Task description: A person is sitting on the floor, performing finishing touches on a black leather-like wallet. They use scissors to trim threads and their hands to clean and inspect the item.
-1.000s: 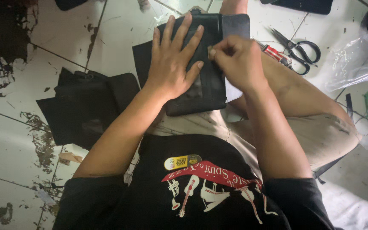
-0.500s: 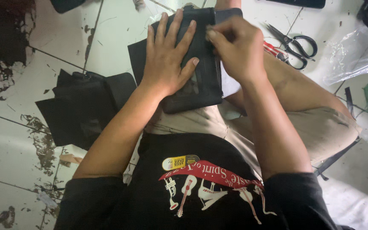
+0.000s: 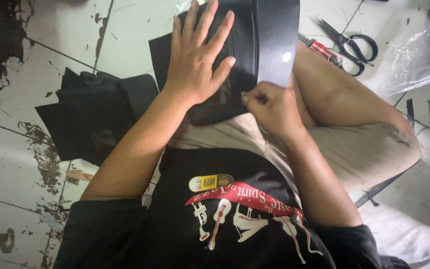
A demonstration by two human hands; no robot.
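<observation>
A flat black pouch-like piece of leathery material (image 3: 247, 55) lies across the person's lap, over the bent knee, with a stiff glossy black panel (image 3: 277, 40) standing up from its right part and catching a small spot of light. Its lower edge curves dark against the beige trousers (image 3: 354, 149).

To its left on the white tiled floor (image 3: 125, 25) sits a heap of folded black fabric pieces (image 3: 93, 117), just beside the lap; one black sheet runs from under the pouch toward that heap. Beyond the knee, on the right, lie black-handled scissors (image 3: 349, 45), and just beside them a red-handled tool (image 3: 322, 50), partly hidden by the leg. A crumpled sheet of clear plastic (image 3: 414, 60) lies further right. Dark stains and scraps mark the tiles at far left.

The left hand (image 3: 197, 65) reaches forward from the bare forearm and lies palm-down on the pouch, fingers spread wide and flat, pressing it against the lap. It grasps nothing.

The right hand (image 3: 269, 107) comes in from the right with the wrist bent, knuckles up, curled into a loose fist at the pouch's near edge below the glossy panel. Thumb and fingertips are pressed together on that edge, pinching it or something small there; exactly what is between them cannot be made out.
</observation>
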